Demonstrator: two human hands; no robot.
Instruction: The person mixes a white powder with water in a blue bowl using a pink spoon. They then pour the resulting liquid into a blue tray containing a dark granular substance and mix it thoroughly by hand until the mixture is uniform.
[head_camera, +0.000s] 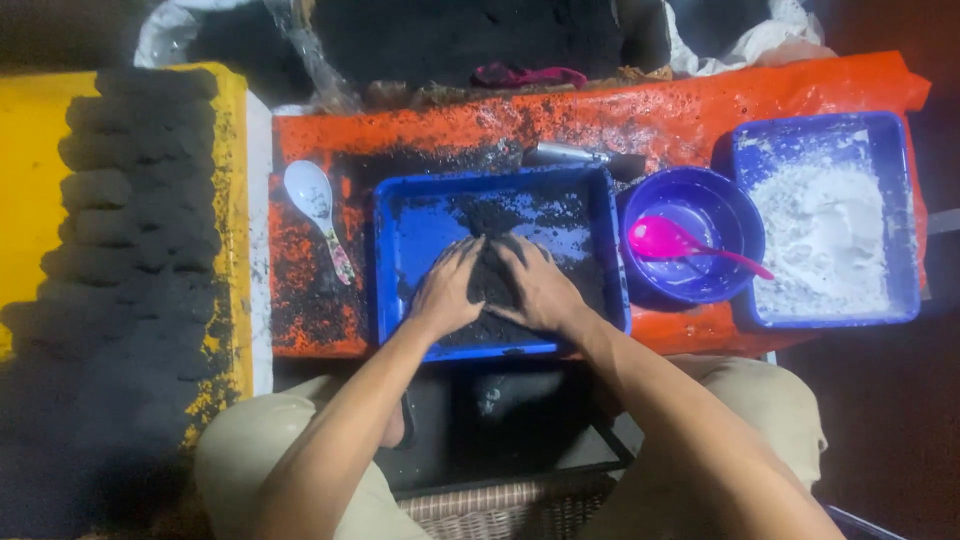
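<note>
Both hands, left (447, 292) and right (537, 287), press side by side, fingers spread, on a black mound (492, 283) at the near middle of the blue tray (400, 215), each equally near.
</note>
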